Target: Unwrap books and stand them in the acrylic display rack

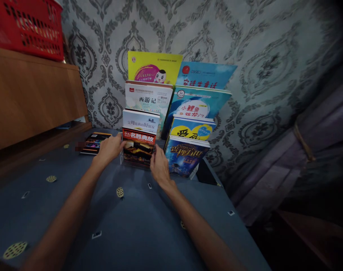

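My left hand (110, 149) grips the left edge of a dark book with a red title band (139, 148). On its right edge, the fingers of my right hand (160, 165) are closed against the same book. It stands upright at the front of the left row. Behind it rise a pale blue book (141, 121), a white book (147, 98) and a yellow-green book (154, 62). A dark blue book (185, 156) fronts the right row, close to my right hand. Clear plastic edges, apparently of a stand, show at the bottoms of both rows.
Beyond my left hand, another dark book (93, 143) lies flat on the blue patterned cloth (126, 233). A wooden cabinet (35, 98) bearing a red basket (27, 28) stands at left. Patterned wallpaper (261, 71) backs the books; a tied curtain (287, 169) hangs at right.
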